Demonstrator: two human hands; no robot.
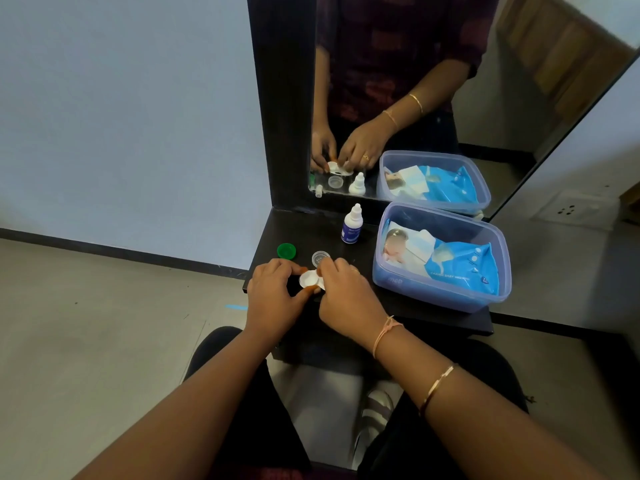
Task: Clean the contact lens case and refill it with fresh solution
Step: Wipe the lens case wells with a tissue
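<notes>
At centre, left hand point(277, 292) and right hand point(346, 299) each pinch 1 end of the case point(309, 279), seemingly steadying it for cleaning.

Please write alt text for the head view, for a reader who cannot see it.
The left hand and right hand hold a white contact lens case at a black shelf before a mirror. A green cap and a clear cap lie beside it, a solution bottle stands behind, and a blue box of wipes sits at right.
</notes>
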